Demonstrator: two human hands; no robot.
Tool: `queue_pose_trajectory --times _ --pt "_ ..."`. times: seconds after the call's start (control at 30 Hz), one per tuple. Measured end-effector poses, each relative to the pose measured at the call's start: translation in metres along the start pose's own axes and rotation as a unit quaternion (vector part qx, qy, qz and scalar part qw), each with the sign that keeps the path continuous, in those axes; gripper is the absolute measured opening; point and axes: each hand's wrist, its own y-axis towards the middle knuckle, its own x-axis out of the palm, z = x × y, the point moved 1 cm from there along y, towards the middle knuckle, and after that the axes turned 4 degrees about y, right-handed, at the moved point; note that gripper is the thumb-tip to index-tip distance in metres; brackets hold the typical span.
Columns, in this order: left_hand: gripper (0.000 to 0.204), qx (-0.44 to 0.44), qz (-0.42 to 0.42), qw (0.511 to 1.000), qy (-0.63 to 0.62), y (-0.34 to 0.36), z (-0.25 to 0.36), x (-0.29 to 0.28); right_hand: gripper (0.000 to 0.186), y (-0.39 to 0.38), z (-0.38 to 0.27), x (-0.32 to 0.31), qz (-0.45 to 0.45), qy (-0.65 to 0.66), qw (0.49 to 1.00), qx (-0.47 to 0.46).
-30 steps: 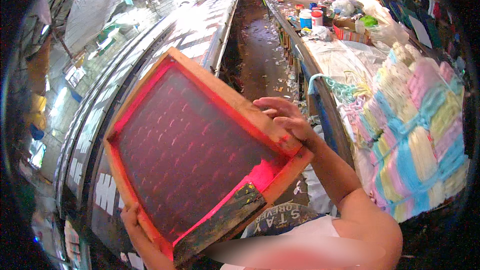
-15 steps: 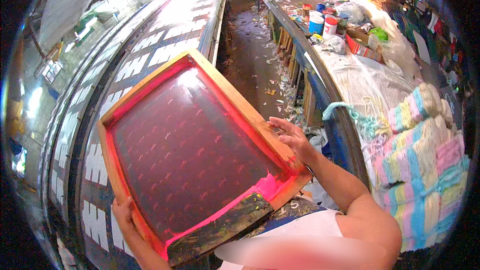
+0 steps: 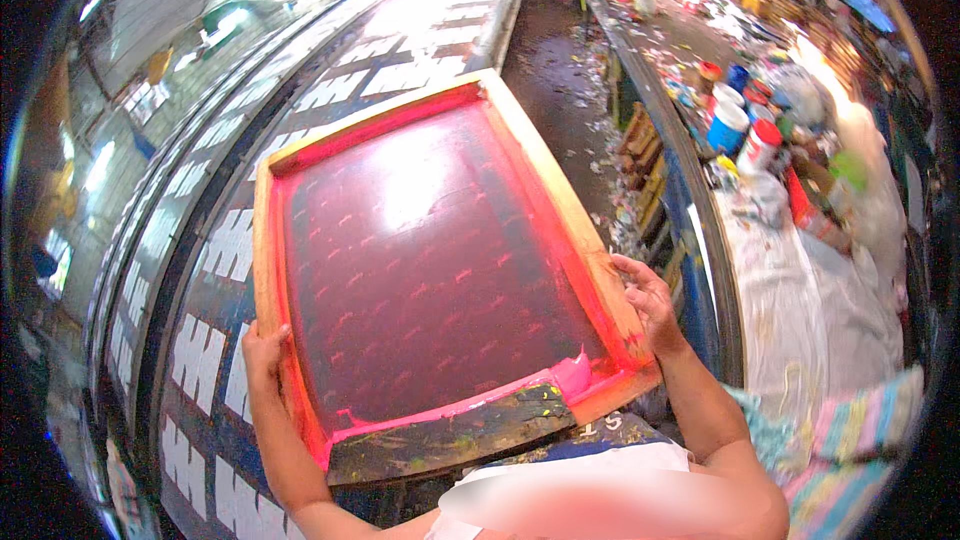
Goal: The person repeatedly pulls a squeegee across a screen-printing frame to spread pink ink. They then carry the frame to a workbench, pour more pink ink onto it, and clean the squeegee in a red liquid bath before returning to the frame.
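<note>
In front of me is a wooden screen printing frame (image 3: 548,180), tilted and held by its two sides. Its dark mesh (image 3: 420,290) carries small repeated pink marks, and bright pink ink stains the inner walls. Along the near end lies a dark, paint-crusted squeegee (image 3: 450,435), with a pool of pink ink (image 3: 572,376) by its right end. My left hand (image 3: 265,352) grips the left rail, its thumb over the edge. My right hand (image 3: 648,302) holds the right rail near the lower corner; some of its fingers are hidden beneath.
A long printing table (image 3: 190,485) with rows of white cut pieces runs away on the left. Across a littered aisle (image 3: 550,80), a cluttered bench holds a blue-and-white tub (image 3: 727,127), a red-lidded container (image 3: 760,145) and white sheeting (image 3: 790,310). Striped pastel fabric (image 3: 860,430) lies near right.
The frame has turned to sit straighter before me and appears further right in view. My right hand has closed onto its rail, and the surroundings have shifted right as the view turned.
</note>
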Motion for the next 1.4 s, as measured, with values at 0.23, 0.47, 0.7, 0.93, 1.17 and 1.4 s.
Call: queue_pose_trajectory --times 0.23,0.47,0.7,0.93,1.17,1.4 --pt "0.042 -0.048 0.011 0.998 0.046 0.071 0.086 0.067 0.070 0.138 -0.020 -0.046 -0.037 0.028 0.999 -0.005" --pt "0.043 -0.028 0.010 0.999 -0.021 0.175 0.126 0.172 0.072 0.292 -0.010 -0.097 -0.043 0.002 0.999 0.004" --pt "0.041 -0.078 -0.026 0.994 -0.072 0.313 0.177 0.304 0.072 0.459 -0.041 -0.134 -0.049 -0.076 0.995 -0.031" --pt "0.035 -0.054 -0.076 0.991 -0.096 0.413 0.237 0.408 0.075 0.552 -0.040 -0.177 0.026 -0.065 0.998 -0.008" --pt "0.043 -0.041 -0.076 0.994 -0.067 0.509 0.308 0.524 0.071 0.683 -0.036 -0.260 0.056 -0.067 0.996 -0.012" --pt "0.038 -0.010 -0.096 0.995 -0.032 0.624 0.397 0.620 0.067 0.866 -0.056 -0.352 0.009 -0.109 0.994 0.008"
